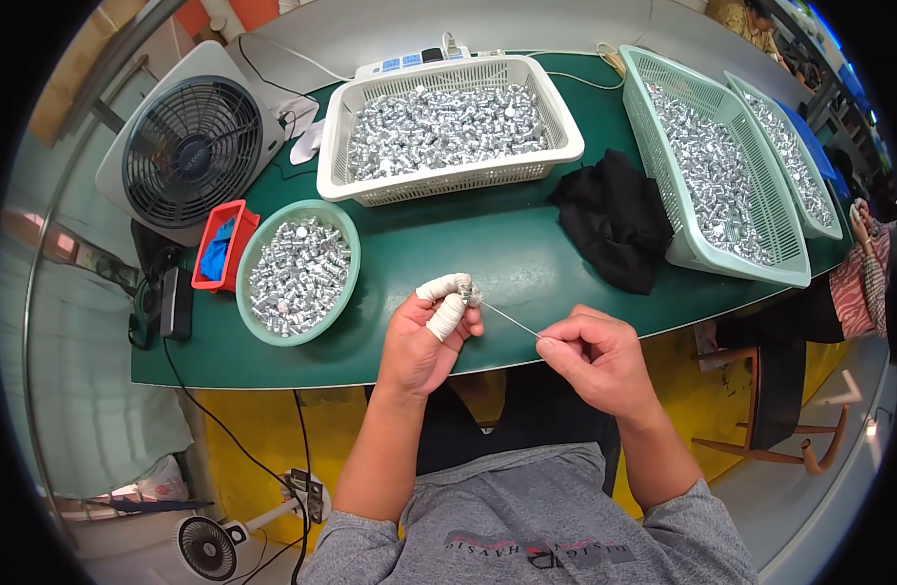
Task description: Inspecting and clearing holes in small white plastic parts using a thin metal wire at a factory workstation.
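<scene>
White tape wraps the thumb and a finger of my left hand, which pinches a small silvery metal part above the table's near edge. My right hand is closed on the end of a thin metal rod. The rod slants up and left, and its far tip meets the small part; whether it sits inside the part cannot be made out. To the left of my hands stands a round pale green bowl full of similar silvery metal parts. Beyond them is a white plastic basket filled with more.
Two pale green baskets of metal parts stand at the right. A black cloth lies beside them on the green table. At the left are a red bin with something blue inside and a box fan. Another person sits at far right.
</scene>
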`<move>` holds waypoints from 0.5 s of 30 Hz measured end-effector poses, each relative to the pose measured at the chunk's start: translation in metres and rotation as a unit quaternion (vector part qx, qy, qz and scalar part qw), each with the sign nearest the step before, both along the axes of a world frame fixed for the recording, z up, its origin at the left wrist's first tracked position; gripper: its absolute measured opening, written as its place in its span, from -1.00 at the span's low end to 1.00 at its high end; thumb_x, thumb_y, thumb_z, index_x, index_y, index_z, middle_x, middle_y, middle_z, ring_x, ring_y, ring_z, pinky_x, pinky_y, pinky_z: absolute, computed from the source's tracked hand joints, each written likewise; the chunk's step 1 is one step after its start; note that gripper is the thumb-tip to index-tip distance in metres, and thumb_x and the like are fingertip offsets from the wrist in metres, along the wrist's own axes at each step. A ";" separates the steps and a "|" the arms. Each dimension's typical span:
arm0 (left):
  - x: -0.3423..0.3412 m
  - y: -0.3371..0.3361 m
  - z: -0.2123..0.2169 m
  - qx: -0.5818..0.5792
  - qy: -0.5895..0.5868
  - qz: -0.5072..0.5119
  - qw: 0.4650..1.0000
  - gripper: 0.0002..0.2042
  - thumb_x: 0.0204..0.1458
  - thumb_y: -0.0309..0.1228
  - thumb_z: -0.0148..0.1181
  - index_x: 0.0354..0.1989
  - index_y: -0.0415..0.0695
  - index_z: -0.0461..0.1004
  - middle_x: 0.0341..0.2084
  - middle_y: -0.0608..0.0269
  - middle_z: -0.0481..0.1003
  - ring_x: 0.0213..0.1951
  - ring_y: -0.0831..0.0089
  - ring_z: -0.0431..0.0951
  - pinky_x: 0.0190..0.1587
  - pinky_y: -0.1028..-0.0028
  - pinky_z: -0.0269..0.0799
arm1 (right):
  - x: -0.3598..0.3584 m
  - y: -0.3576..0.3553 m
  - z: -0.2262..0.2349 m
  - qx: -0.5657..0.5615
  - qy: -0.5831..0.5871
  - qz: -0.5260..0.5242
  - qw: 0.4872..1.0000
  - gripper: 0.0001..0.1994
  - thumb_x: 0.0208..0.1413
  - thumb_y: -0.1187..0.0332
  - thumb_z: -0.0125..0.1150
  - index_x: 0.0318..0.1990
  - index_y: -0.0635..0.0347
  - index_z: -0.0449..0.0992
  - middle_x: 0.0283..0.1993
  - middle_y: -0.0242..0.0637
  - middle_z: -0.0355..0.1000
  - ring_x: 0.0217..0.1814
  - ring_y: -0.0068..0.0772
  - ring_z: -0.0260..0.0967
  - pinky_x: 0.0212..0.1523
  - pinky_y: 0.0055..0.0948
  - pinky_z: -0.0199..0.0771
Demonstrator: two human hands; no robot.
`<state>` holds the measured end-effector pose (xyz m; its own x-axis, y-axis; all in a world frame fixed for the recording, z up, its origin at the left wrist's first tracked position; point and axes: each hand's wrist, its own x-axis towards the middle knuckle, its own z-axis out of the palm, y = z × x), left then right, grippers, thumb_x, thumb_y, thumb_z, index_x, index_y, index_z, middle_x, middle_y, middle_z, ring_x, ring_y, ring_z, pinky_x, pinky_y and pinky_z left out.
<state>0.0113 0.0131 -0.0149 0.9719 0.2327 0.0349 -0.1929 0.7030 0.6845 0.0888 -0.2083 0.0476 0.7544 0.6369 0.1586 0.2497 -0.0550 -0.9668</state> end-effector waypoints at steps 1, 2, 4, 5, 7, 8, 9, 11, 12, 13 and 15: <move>0.000 0.000 0.000 0.003 0.003 -0.003 1.000 -0.77 0.31 -0.50 0.11 0.09 -0.22 0.52 -0.10 0.13 0.53 -0.18 0.41 0.50 -0.13 0.37 0.47 | 0.000 -0.001 0.002 0.000 0.000 0.000 1.000 -0.97 0.14 0.55 0.35 -0.28 0.32 0.65 -0.46 -0.46 0.35 -0.49 -0.73 0.17 -0.47 -0.62 0.14; 0.000 0.001 0.000 0.002 0.003 -0.003 1.000 -0.77 0.31 -0.50 0.11 0.09 -0.22 0.52 -0.10 0.13 0.53 -0.18 0.41 0.50 -0.13 0.37 0.47 | 0.001 -0.001 0.004 -0.009 -0.020 -0.001 1.000 -0.97 0.14 0.55 0.35 -0.28 0.31 0.65 -0.46 -0.46 0.35 -0.50 -0.72 0.18 -0.48 -0.61 0.14; -0.001 0.002 0.000 0.015 0.011 -0.021 1.000 -0.79 0.29 -0.51 0.13 0.05 -0.22 0.54 -0.13 0.11 0.53 -0.21 0.42 0.50 -0.16 0.37 0.46 | 0.001 -0.003 0.008 -0.026 -0.060 -0.002 0.998 -0.97 0.12 0.55 0.36 -0.29 0.31 0.66 -0.47 -0.44 0.36 -0.51 -0.72 0.18 -0.51 -0.60 0.13; -0.002 0.003 0.001 0.021 0.016 -0.030 0.999 -0.79 0.27 -0.51 0.15 0.03 -0.22 0.54 -0.14 0.10 0.53 -0.23 0.42 0.50 -0.17 0.37 0.45 | 0.002 -0.005 0.010 -0.027 -0.060 -0.002 0.998 -0.97 0.12 0.55 0.36 -0.29 0.31 0.66 -0.47 -0.44 0.36 -0.51 -0.72 0.18 -0.51 -0.60 0.13; -0.003 0.006 0.004 0.029 0.011 -0.045 0.999 -0.81 0.26 -0.51 0.16 0.01 -0.23 0.55 -0.16 0.09 0.53 -0.25 0.42 0.49 -0.19 0.37 0.44 | 0.006 -0.007 0.013 -0.032 -0.076 0.013 0.996 -0.97 0.10 0.56 0.37 -0.30 0.31 0.66 -0.49 -0.43 0.36 -0.53 -0.70 0.20 -0.53 -0.59 0.13; -0.002 0.006 0.007 0.038 0.005 -0.062 0.997 -0.82 0.26 -0.52 0.17 -0.02 -0.23 0.56 -0.19 0.09 0.54 -0.27 0.43 0.49 -0.21 0.37 0.44 | 0.007 -0.008 0.014 -0.036 -0.086 0.019 0.996 -0.96 0.09 0.56 0.37 -0.30 0.30 0.66 -0.49 -0.42 0.37 -0.53 -0.69 0.20 -0.54 -0.58 0.13; -0.001 0.007 0.008 0.046 -0.001 -0.078 0.996 -0.84 0.25 -0.52 0.17 -0.04 -0.23 0.57 -0.21 0.08 0.54 -0.30 0.43 0.49 -0.23 0.37 0.43 | 0.007 -0.007 0.013 -0.036 -0.086 0.019 0.995 -0.96 0.09 0.56 0.37 -0.30 0.30 0.66 -0.49 -0.42 0.37 -0.53 -0.69 0.20 -0.54 -0.58 0.13; -0.001 0.007 0.009 0.040 0.008 -0.082 0.996 -0.85 0.24 -0.53 0.18 -0.06 -0.23 0.58 -0.23 0.08 0.54 -0.32 0.43 0.48 -0.24 0.37 0.43 | 0.005 -0.004 0.004 -0.024 -0.167 -0.004 0.986 -0.96 0.09 0.57 0.38 -0.30 0.30 0.66 -0.50 -0.41 0.37 -0.53 -0.68 0.21 -0.55 -0.57 0.14; 0.000 0.008 0.009 0.034 0.019 -0.086 0.996 -0.86 0.23 -0.53 0.19 -0.08 -0.23 0.58 -0.26 0.07 0.54 -0.33 0.43 0.48 -0.25 0.37 0.42 | 0.005 -0.001 0.000 -0.017 -0.206 -0.014 0.978 -0.95 0.08 0.57 0.38 -0.29 0.30 0.66 -0.51 -0.41 0.37 -0.53 -0.68 0.22 -0.55 -0.57 0.14; 0.000 0.008 0.009 0.028 0.029 -0.089 0.995 -0.87 0.22 -0.54 0.19 -0.10 -0.23 0.59 -0.28 0.07 0.54 -0.35 0.42 0.47 -0.26 0.37 0.42 | 0.005 0.002 -0.004 -0.017 -0.207 -0.013 0.978 -0.95 0.08 0.57 0.38 -0.29 0.30 0.66 -0.51 -0.41 0.37 -0.53 -0.68 0.22 -0.55 -0.57 0.14; 0.001 0.010 0.007 0.024 0.039 -0.093 0.995 -0.88 0.21 -0.53 0.20 -0.12 -0.22 0.59 -0.29 0.08 0.54 -0.36 0.42 0.47 -0.27 0.37 0.41 | 0.007 0.009 -0.010 -0.026 -0.349 -0.034 0.936 -0.93 0.07 0.58 0.39 -0.28 0.30 0.65 -0.51 -0.39 0.37 -0.54 -0.65 0.23 -0.55 -0.55 0.16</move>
<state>0.0127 0.0235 -0.0083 0.9982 0.0486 -0.0363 -0.0071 0.6872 0.7264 0.0957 -0.1994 0.0372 0.5172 0.6116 0.5987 0.8142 -0.1359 -0.5645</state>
